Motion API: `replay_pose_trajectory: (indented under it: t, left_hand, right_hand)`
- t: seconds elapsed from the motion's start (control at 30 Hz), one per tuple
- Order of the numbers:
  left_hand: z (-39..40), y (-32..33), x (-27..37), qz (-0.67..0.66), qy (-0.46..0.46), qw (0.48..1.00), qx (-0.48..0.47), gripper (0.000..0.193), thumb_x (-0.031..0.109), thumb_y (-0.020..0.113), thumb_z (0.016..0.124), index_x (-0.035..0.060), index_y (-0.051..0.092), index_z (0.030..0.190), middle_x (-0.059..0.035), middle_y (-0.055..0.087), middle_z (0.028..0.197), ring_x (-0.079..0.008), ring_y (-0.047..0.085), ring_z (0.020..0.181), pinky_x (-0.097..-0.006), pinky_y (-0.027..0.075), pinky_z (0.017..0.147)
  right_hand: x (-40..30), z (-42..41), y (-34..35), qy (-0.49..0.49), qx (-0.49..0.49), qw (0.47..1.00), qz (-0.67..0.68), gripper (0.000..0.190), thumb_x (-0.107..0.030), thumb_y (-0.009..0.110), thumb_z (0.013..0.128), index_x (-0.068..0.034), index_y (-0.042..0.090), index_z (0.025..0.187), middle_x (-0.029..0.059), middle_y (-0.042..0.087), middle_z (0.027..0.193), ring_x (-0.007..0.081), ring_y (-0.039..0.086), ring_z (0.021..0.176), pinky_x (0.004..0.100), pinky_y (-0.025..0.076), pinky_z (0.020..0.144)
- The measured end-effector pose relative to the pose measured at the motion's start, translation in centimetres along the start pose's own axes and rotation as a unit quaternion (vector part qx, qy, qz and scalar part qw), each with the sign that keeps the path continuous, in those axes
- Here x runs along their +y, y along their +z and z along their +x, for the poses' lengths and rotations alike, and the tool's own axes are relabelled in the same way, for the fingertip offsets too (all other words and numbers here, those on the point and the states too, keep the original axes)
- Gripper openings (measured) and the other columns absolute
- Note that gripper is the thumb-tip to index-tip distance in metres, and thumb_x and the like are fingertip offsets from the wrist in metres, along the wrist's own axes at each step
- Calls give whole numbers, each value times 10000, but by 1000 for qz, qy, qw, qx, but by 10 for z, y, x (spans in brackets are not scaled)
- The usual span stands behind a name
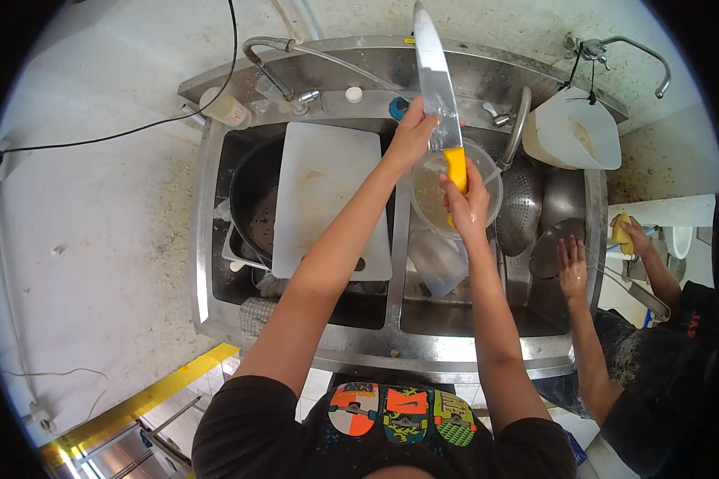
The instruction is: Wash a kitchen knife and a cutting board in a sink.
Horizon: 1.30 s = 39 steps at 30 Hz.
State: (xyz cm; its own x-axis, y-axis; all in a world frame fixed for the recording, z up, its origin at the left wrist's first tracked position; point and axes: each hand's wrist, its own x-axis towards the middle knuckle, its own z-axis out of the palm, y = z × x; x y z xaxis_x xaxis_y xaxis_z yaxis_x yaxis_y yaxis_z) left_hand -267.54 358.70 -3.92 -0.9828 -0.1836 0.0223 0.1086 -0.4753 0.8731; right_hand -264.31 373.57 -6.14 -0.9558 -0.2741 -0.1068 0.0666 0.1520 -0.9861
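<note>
A large kitchen knife point(438, 84) with a broad steel blade and a yellow handle points away from me above the double sink. My right hand point(471, 206) is wrapped around the handle, wet at its back. Near the handle end, my left hand point(412, 136) grips the wet blade, its thumb on the face and its fingers partly hidden behind. Below my right hand stands a round clear plastic tub point(422, 197) of cloudy water in the right basin. A white cutting board point(329, 197) leans over a large black pan point(248, 209) in the left basin.
At right, a co-worker's hand point(572, 269) touches a dark round pan point(551, 248); the other holds a yellow sponge point(622, 230). A perforated metal colander point(518, 206) sits near the curved faucet point(522, 120). A white plastic container point(551, 135) hangs at back right. A checked cloth point(256, 316) drapes the front rim.
</note>
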Motion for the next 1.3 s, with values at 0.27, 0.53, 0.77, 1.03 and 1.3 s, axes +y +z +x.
replay_pose_trajectory:
  t: [0.27,0.53,0.77,1.03,1.3]
  left_hand:
    - [2,-17,-1,-15,-21,998,-55,271,26,533,816,43,451,1073,-87,620,968,-137,612,808,-248,487,658]
    - [6,-30,6,159,-68,984,-46,217,208,671,769,31,617,882,3,592,716,-47,492,579,-197,373,485]
    - [10,-22,9,60,-86,993,-52,166,175,666,777,31,612,842,-20,595,755,-88,549,665,-224,442,557]
    - [10,-20,17,180,-133,972,-72,229,188,660,794,21,588,934,-11,589,786,-73,531,678,-222,431,582]
    - [18,-34,15,169,-174,964,-110,192,173,646,804,24,596,913,-2,556,758,-63,497,647,-209,445,619]
  right_hand:
    - [0,14,-2,-20,-52,998,-1,389,-119,620,786,-28,471,1133,35,551,708,82,491,471,222,374,412]
    - [-14,36,2,51,-154,978,128,177,-169,589,830,-76,495,947,18,522,639,89,466,435,216,372,397]
    - [-16,31,2,42,-131,981,138,150,-225,514,889,-76,492,879,-2,481,584,78,446,426,212,352,385]
    - [-16,34,1,3,-109,991,72,163,-217,482,906,-69,481,838,-1,458,576,75,426,410,209,339,373]
    - [-14,37,5,-21,-86,994,57,177,-227,521,887,-63,488,831,-6,462,567,75,431,406,209,340,374]
